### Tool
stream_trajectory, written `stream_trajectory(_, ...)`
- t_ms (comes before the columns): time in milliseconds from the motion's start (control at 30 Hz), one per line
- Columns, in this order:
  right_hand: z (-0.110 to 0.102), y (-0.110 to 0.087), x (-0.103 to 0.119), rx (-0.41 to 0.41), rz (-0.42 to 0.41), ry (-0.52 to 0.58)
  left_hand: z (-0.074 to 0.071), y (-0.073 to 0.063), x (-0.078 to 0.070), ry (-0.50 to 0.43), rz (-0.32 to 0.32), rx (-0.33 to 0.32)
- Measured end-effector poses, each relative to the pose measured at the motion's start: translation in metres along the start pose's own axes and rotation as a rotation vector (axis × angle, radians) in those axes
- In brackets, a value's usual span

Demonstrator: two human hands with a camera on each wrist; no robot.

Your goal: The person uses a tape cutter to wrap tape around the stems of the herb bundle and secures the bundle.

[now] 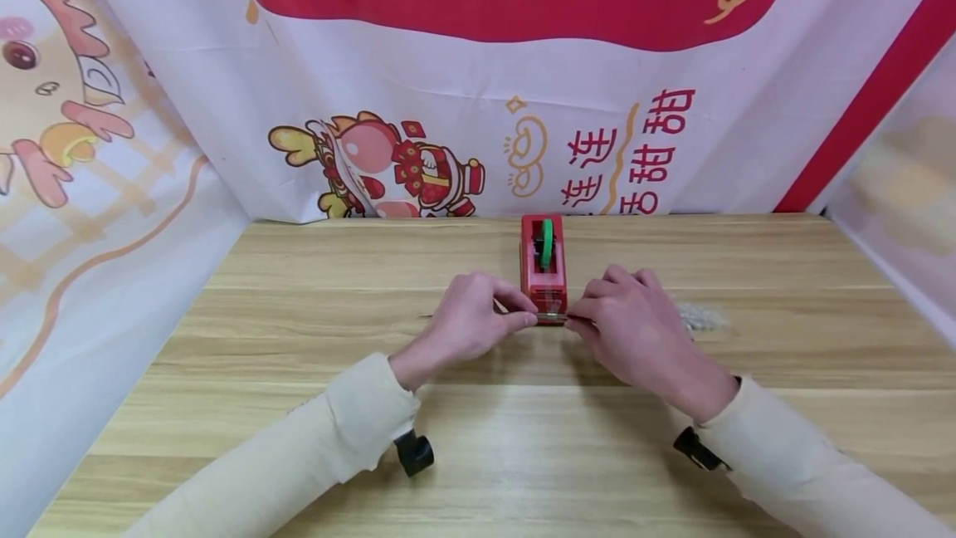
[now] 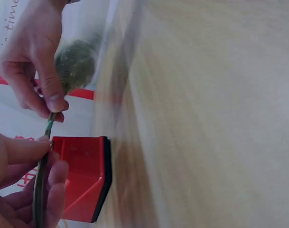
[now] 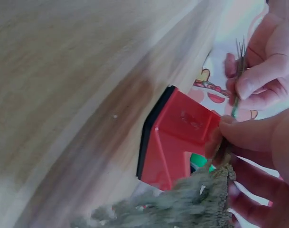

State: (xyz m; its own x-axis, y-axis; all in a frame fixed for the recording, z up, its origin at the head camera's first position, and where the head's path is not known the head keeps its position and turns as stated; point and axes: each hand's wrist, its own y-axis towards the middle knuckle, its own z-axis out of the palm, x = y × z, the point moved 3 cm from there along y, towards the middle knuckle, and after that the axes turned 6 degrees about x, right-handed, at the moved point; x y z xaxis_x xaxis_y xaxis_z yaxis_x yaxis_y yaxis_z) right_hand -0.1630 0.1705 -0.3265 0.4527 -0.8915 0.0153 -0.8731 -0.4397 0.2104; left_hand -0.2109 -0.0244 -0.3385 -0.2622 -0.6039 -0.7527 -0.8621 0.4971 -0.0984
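Both hands hold a thin bunch of dried flowers (image 3: 172, 204) by its stems, stretched sideways in front of a red tape dispenser (image 1: 527, 260). My left hand (image 1: 470, 318) pinches the stems (image 2: 38, 190) between thumb and fingers. Close beside it, my right hand (image 1: 638, 335) pinches them just below the fluffy grey-green flower head (image 2: 77, 66), which points right. A green band (image 2: 49, 126) shows on the stems between the two hands. On the dispenser sits a green ring (image 1: 547, 243), apparently the tape roll's core. Whether the stems touch the dispenser's front I cannot tell.
The dispenser stands on a wood-grain table (image 1: 493, 471) near its back edge. Behind hangs a printed red-and-white cloth (image 1: 463, 65), with further cloth at both sides. Black wrist devices (image 1: 414, 452) hang under both sleeves.
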Motion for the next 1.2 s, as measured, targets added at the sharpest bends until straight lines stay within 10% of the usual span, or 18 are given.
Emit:
stream_trajectory(333,0.002,0.0,-0.004,-0.133,-0.076,-0.016,0.001,0.006,-0.001,-0.002,-0.043,0.062)
stream_trajectory(700,0.001,0.005,-0.012,0.055,-0.034,0.054,0.004,0.003,0.002,-0.019,-0.04,-0.073)
stream_trajectory(1200,0.006,0.005,-0.011,-0.155,-0.045,0.003,0.003,0.007,0.007,-0.055,-0.087,0.011)
